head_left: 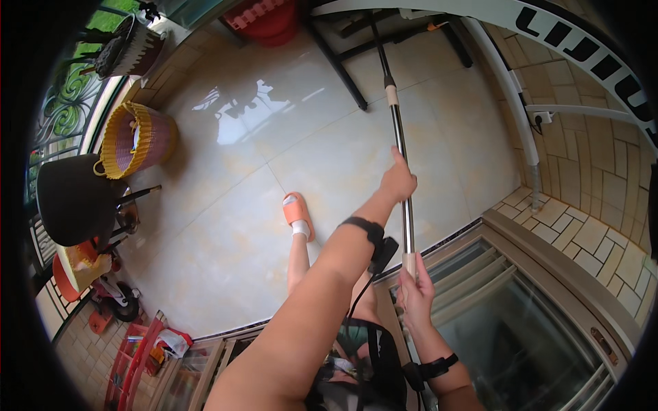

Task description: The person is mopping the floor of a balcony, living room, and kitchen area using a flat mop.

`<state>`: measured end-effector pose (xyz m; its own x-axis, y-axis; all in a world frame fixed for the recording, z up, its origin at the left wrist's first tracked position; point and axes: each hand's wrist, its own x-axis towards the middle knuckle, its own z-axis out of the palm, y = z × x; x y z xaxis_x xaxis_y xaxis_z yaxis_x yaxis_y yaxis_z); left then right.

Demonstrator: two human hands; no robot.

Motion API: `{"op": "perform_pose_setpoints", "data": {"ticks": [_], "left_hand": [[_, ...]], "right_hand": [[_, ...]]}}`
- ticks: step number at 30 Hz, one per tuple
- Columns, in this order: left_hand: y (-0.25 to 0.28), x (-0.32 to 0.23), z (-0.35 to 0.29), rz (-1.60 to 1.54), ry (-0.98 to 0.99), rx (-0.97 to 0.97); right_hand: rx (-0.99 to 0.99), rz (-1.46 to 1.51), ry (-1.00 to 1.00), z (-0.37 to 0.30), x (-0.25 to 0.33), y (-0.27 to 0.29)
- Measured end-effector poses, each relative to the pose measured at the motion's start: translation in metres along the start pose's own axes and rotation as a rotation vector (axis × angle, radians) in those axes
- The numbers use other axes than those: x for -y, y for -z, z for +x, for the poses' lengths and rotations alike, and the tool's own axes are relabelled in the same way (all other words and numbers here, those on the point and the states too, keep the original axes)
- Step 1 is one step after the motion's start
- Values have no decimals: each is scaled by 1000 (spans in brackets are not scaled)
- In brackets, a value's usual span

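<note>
A long shiny metal pole (pixel 408 229) runs from near my body up to the far side, its black upper section passing in among dark metal legs. Whatever is at its far end is hidden there. Partway along the shaft, my left hand (pixel 399 179) is closed round it, thumb pointing up the pole. Lower down, near the beige grip, my right hand (pixel 416 294) is also closed on the pole, with some fingers extended alongside. My foot in an orange slipper (pixel 297 214) stands on the tiled floor (pixel 226 178) left of the pole.
Black metal legs (pixel 337 66) and a red basin (pixel 264 24) are at the far side. A yellow-rimmed woven basket (pixel 164 140), a dark chair (pixel 68 198) and a red rack (pixel 122 363) line the left. On the right are a white frame (pixel 504 85) and a glazed door (pixel 507 335).
</note>
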<state>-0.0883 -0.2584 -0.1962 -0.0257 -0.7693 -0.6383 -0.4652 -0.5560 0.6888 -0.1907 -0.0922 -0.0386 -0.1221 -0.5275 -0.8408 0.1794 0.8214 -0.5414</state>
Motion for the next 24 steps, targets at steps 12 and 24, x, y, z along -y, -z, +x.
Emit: {"op": "perform_pose_setpoints", "data": {"ticks": [12,24], "left_hand": [[37,-35,54,258,-9,47],[5,-9,-70,135,43,112]], "right_hand": [[54,157,-80,36,25,-52],[183,56,-277,-68,6,13]]}}
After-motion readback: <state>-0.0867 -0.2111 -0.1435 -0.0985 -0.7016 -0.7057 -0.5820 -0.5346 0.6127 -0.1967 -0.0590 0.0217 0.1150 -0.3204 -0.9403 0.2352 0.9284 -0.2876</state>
